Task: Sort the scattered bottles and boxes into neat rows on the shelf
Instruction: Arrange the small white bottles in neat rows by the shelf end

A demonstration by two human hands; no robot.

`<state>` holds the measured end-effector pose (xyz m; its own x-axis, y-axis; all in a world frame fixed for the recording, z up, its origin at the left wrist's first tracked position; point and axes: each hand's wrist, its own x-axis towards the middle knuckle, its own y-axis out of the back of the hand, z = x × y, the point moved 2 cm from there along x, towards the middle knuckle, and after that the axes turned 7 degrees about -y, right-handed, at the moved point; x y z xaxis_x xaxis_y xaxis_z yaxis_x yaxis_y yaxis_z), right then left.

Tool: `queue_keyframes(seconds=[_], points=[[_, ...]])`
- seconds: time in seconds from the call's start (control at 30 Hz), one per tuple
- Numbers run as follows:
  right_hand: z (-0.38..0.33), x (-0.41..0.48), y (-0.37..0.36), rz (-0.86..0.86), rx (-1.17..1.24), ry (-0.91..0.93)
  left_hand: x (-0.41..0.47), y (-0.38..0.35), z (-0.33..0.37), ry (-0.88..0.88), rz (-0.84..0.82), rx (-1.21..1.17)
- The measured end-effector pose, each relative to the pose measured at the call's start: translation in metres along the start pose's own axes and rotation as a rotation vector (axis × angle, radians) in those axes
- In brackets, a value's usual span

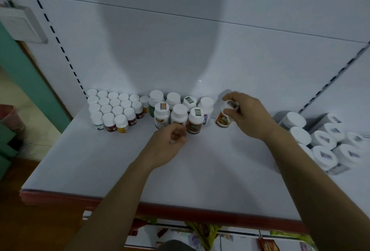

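Several small white-capped bottles (116, 108) stand in tight rows at the shelf's back left. To their right, larger white-capped bottles (179, 113) form two rows. My right hand (246, 114) grips an orange-labelled bottle (223, 119) by its cap, tilted, just right of those rows. My left hand (170, 142) rests on the white shelf (100, 160) with curled fingers touching the foot of the front-row bottle; whether it holds anything is unclear.
A loose cluster of large white-capped bottles (324, 142) sits on the shelf's right side. The shelf has a red front edge (180, 210). Packaged goods (200, 232) lie on the lower shelf. A slotted upright (60, 46) runs along the left.
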<state>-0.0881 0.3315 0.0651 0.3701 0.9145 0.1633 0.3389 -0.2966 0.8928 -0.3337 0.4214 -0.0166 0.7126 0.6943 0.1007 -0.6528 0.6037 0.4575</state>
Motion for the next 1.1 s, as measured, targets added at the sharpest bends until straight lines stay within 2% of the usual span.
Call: queue_keyframes(seconds=[0.17,0.27,0.4,0.53,0.6,0.77,1.1], points=[[0.005,0.016,-0.013,-0.036,-0.124,-0.005,0.001,-0.003,-0.003,0.008,0.020,-0.006],[0.002,0.016,-0.022,0.008,-0.126,-0.011,-0.003,-0.002,-0.005,0.014,0.059,0.024],[-0.002,0.012,-0.031,0.113,-0.075,-0.045,-0.013,0.007,-0.010,0.072,0.327,0.114],[-0.002,0.009,-0.034,0.161,-0.016,-0.031,-0.015,0.012,-0.008,0.131,0.555,0.074],[-0.002,0.008,-0.034,0.172,0.005,-0.019,-0.010,0.012,-0.005,0.155,0.563,0.045],[0.001,0.006,-0.037,0.216,0.089,-0.002,0.002,0.008,0.001,0.178,0.495,0.141],[0.007,0.002,-0.046,0.278,0.200,-0.039,0.002,0.005,0.000,0.225,0.497,0.182]])
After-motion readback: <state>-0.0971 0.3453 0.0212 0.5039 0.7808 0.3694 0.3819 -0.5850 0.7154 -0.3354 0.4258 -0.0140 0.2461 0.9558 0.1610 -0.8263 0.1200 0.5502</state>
